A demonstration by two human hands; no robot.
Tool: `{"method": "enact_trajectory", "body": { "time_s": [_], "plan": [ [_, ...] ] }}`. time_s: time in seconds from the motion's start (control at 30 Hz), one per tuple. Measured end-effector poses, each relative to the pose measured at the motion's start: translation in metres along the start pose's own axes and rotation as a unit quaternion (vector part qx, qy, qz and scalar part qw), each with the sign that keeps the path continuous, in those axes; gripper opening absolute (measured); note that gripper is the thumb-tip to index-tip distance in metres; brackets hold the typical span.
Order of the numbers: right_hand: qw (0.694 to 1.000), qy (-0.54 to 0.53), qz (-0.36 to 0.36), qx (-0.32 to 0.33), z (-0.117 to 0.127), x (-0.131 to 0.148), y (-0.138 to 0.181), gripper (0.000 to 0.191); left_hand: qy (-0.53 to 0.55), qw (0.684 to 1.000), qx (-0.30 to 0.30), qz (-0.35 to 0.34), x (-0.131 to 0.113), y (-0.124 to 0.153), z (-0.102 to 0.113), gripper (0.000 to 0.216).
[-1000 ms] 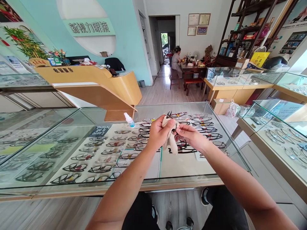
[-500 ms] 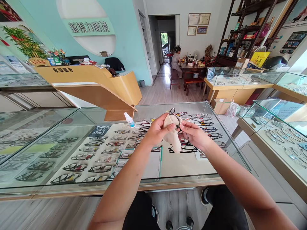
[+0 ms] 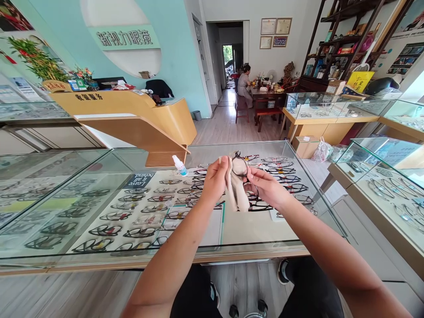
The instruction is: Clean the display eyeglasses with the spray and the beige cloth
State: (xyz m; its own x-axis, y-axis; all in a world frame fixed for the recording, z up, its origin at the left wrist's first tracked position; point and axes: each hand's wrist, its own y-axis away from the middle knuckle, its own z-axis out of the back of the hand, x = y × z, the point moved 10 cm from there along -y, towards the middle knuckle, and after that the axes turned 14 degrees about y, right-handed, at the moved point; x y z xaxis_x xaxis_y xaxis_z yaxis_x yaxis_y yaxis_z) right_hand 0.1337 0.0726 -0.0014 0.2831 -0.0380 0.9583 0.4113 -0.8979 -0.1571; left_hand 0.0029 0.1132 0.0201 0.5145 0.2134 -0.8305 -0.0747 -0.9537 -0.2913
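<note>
My left hand (image 3: pixel 216 179) is closed on a cream cleaning cloth (image 3: pixel 239 194), which hangs down below the fingers. In my right hand (image 3: pixel 265 185) a pair of dark-rimmed eyeglasses (image 3: pixel 247 169) is pinched near the middle of the frame. One round lens faces me beside the cloth; the other is lower and partly behind my right fingers. Both hands are above the glass display case (image 3: pixel 205 249). A small white spray bottle (image 3: pixel 179 166) with a blue label stands on the glass to the left of my hands.
Rows of eyeglasses (image 3: pixel 127 216) lie under the glass top. A white sheet with a green edge (image 3: pixel 223 223) is below my hands. Another display case (image 3: pixel 391 190) stands to the right, a wooden counter (image 3: pixel 132 104) behind on the left. A person (image 3: pixel 244 85) sits at a far table.
My left thumb and the cloth have come off the upper lens and shifted slightly left. That lens now shows uncovered. My right hand still holds the eyeglasses.
</note>
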Motion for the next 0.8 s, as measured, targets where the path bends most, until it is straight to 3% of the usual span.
{"method": "enact_trajectory", "body": {
  "time_s": [0.13,0.37,0.5,0.6,0.7,0.8],
  "plan": [
    [0.999,-0.008,0.025,-0.033,0.016,0.017,0.0,0.032,0.055,0.996,-0.07,-0.032,-0.011,-0.012,0.02,0.058],
    [0.998,-0.014,0.042,-0.047,0.024,0.033,-0.002,0.034,0.04,0.996,-0.032,-0.067,-0.019,-0.016,0.017,0.047],
    [0.998,0.022,0.031,-0.046,0.028,0.029,-0.002,0.035,-0.083,0.989,-0.012,-0.125,-0.029,-0.008,0.011,0.04],
    [0.995,0.081,0.046,-0.042,0.03,0.03,-0.002,0.035,-0.232,0.949,0.034,-0.209,-0.045,0.005,-0.005,0.031],
    [0.984,0.156,0.072,-0.041,0.03,0.036,-0.002,0.037,-0.349,0.876,0.095,-0.32,-0.058,0.022,-0.028,0.055],
    [0.973,0.209,0.089,-0.04,0.029,0.041,-0.001,0.04,-0.418,0.825,0.128,-0.357,-0.056,0.028,-0.041,0.069]
  ]
}}
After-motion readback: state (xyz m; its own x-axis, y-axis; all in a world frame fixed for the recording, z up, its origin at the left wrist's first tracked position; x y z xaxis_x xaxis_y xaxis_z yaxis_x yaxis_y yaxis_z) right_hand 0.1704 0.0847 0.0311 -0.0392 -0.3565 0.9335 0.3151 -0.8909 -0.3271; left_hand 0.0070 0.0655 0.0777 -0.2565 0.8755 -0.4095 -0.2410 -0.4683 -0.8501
